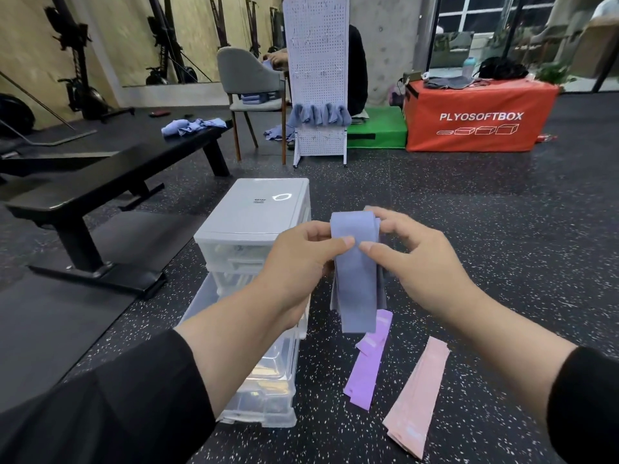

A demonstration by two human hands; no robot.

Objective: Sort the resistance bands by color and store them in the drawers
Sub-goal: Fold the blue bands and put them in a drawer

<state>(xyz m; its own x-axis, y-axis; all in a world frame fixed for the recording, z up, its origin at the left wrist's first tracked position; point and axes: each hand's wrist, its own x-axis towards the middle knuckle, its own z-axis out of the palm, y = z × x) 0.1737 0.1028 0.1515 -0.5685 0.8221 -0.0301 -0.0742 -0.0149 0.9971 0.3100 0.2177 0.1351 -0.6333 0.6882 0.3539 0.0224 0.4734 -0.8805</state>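
Both hands are up in front of the person, pinching the same blue-grey band near its folded top: the left hand grips it between thumb and forefinger from one side, the right hand does the same from the other, thumbs almost touching at the middle. The band hangs down in a doubled strip, and more layers of the same colour seem to sit behind it, though I cannot tell how many. To do this step well, I would say, the edges want squaring up before the fold is pressed flat, so the bundle goes in tidy and does not spring open. Just below the hanging end, on the speckled floor, lie a purple band and, beside it, a pink band, apart from each other and not yet picked up. To the left stands the clear plastic drawer unit, with a lower drawer pulled out toward the person, under the left forearm; that looks like the nearest place to drop the folded band.
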